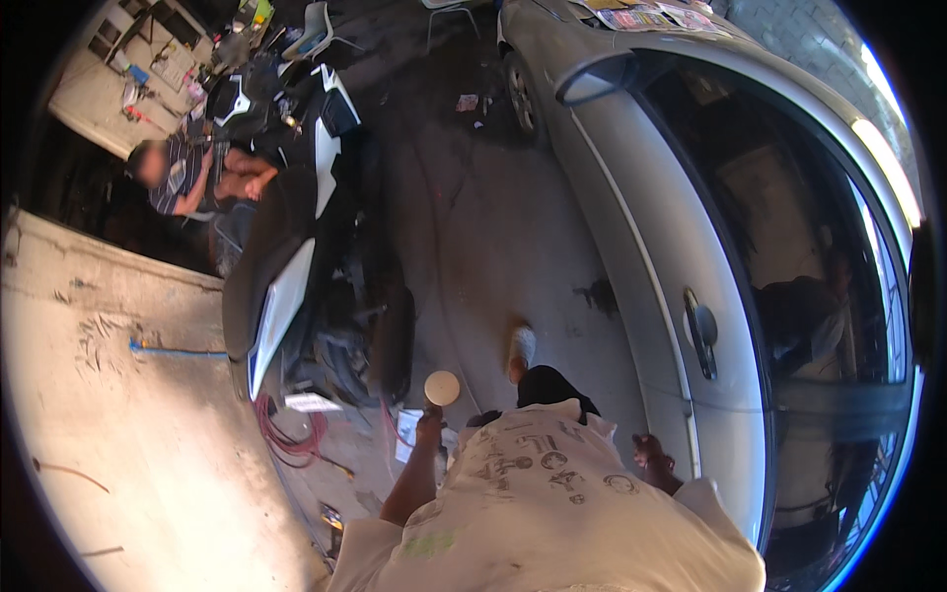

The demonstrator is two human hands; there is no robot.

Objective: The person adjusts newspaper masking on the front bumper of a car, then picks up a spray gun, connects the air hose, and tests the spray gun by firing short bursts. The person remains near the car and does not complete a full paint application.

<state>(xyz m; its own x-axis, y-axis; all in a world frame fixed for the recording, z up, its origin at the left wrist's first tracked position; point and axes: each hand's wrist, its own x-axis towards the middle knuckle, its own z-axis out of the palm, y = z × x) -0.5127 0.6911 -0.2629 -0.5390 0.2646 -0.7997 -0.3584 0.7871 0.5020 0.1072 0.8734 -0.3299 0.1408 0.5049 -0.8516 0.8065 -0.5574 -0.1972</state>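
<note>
My left hand (428,426) is closed on a round cream-coloured disc-shaped thing (442,388), held out ahead of my body at its near edge. Its exact kind does not show. Between the silver car and my pale, marked shirt (552,469), my right hand (652,452) hangs low with its fingers loosely curled. Nothing shows in that hand. It is close to the car door (641,286), but I cannot tell whether it touches. One foot in a light shoe (523,343) is forward on the dark floor.
The silver car (592,187) lines my right side. On the left stands a black and white motorbike (286,296), with a coiled red hose (296,439) below it. Another person (192,178) sits beyond the motorbike. Chairs (314,35) stand farther off. A pale wall (128,395) borders the left.
</note>
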